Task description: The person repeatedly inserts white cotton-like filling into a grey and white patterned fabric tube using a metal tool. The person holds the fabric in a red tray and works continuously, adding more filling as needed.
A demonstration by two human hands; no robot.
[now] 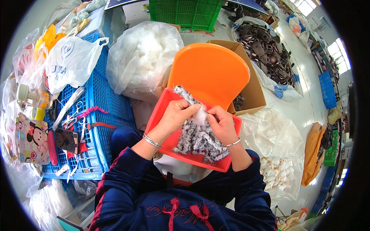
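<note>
My left hand (178, 114) is closed on a grey-and-white fuzzy fabric piece (182, 93), whose end sticks up past the fingers. Thumb and fingers of my right hand (223, 124) pinch at a tuft of white stuffing (200, 116) between the two hands. Both hands are over a red tray (156, 133) on my lap. More grey fuzzy pieces (204, 142) lie in a heap in the tray beneath them. Whether the stuffing is inside the held piece or only against it, I cannot tell.
An orange chair (210, 71) stands just beyond the tray, with a cardboard box (252, 92) behind it. A bag of white stuffing (144, 54) is at the far left. Scissors (79, 106) and a phone (66, 140) lie on a blue crate (111, 102) at left.
</note>
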